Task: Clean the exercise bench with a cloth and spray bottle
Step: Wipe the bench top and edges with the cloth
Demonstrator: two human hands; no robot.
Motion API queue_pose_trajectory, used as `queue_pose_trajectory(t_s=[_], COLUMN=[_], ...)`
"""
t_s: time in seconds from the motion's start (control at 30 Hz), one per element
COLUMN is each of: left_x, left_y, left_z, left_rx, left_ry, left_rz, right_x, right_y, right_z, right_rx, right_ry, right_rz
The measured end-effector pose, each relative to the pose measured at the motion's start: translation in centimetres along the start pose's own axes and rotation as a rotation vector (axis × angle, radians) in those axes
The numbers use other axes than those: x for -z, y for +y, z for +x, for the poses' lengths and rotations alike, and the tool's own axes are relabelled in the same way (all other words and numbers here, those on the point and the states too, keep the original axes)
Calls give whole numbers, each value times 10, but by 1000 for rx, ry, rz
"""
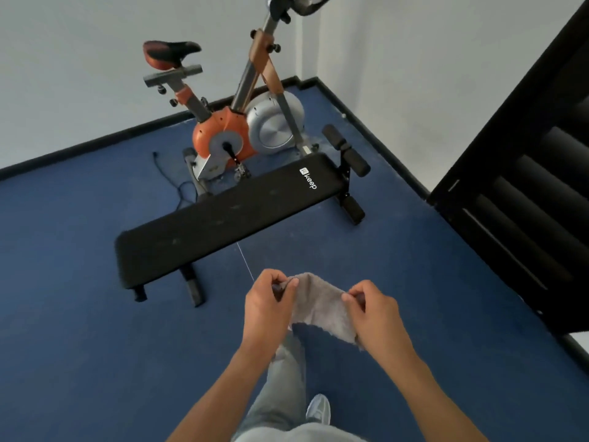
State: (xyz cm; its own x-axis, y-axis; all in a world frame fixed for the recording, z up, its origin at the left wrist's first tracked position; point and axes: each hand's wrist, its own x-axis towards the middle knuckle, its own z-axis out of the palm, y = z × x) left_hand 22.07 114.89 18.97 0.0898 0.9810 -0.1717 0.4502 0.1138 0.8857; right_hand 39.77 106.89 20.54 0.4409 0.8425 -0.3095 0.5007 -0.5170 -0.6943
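Note:
A black padded exercise bench [223, 215] stands on the blue floor ahead of me, running from lower left to upper right, with pale dusty marks on its top and foam rollers at its far end. I hold a grey cloth [322, 306] stretched between both hands in front of my body, well short of the bench. My left hand [266, 306] pinches its left corner. My right hand [373, 311] pinches its right corner. No spray bottle is in view.
An orange and grey exercise bike [232, 122] stands right behind the bench, with a black cable [173, 180] on the floor beside it. A black rack [522, 193] fills the right side. White walls meet in the far corner. My leg and shoe [318, 408] are below.

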Motion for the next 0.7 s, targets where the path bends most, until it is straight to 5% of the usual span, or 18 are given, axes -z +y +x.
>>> queue_pose_trajectory(t_s=[0.17,0.53,0.63,0.7], left_x=[-42,-64,-73,-80], left_y=[-2,38,44,45], left_z=[87,288,329,359], left_rx=[-23,-68,109,225], left_ry=[-132,-229,-181,-135], left_rz=[-79,-151,-226,-279], right_x=[-23,-23,-21,-20], right_y=[-44,-130,-140,-133], right_z=[116,324,358,387], right_rx=[-96,-100,-46,93], right_ry=[-26,-175,-322,-227], right_rz=[273,402,470,313])
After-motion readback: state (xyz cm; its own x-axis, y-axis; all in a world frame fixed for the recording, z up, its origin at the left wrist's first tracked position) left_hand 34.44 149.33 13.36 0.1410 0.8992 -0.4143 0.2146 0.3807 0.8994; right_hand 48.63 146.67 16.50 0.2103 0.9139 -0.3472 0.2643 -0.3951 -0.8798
